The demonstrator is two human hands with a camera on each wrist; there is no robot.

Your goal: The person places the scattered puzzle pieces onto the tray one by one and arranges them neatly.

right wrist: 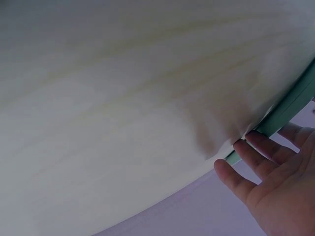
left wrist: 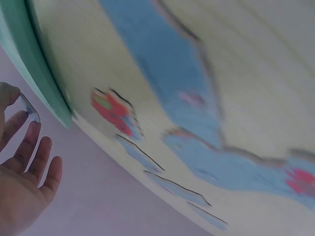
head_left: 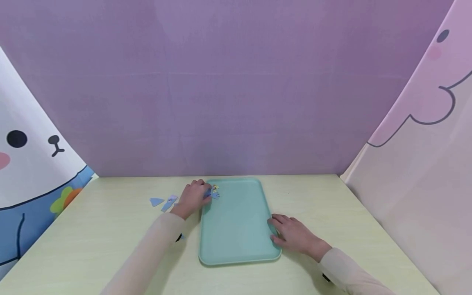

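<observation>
My left hand (head_left: 193,196) is over the far left corner of a mint-green tray (head_left: 239,229). Between its thumb and fingertips it pinches a thin puzzle piece (left wrist: 31,108), seen nearly edge-on in the left wrist view. Beside those fingertips, a few blue and yellow puzzle pieces (head_left: 215,196) lie in the tray. My right hand (head_left: 295,234) touches the tray's right rim with fairly straight fingers; in the right wrist view, its fingertips (right wrist: 240,146) meet the rim's outer side (right wrist: 285,110).
On the table left of the tray lie loose blue pieces (head_left: 156,202), (head_left: 169,203) and a small dark-edged piece (head_left: 180,237) near the left sleeve. The left wrist view shows a red-patterned piece (left wrist: 113,110) and several blue ones. A purple wall (head_left: 236,102) stands behind the table.
</observation>
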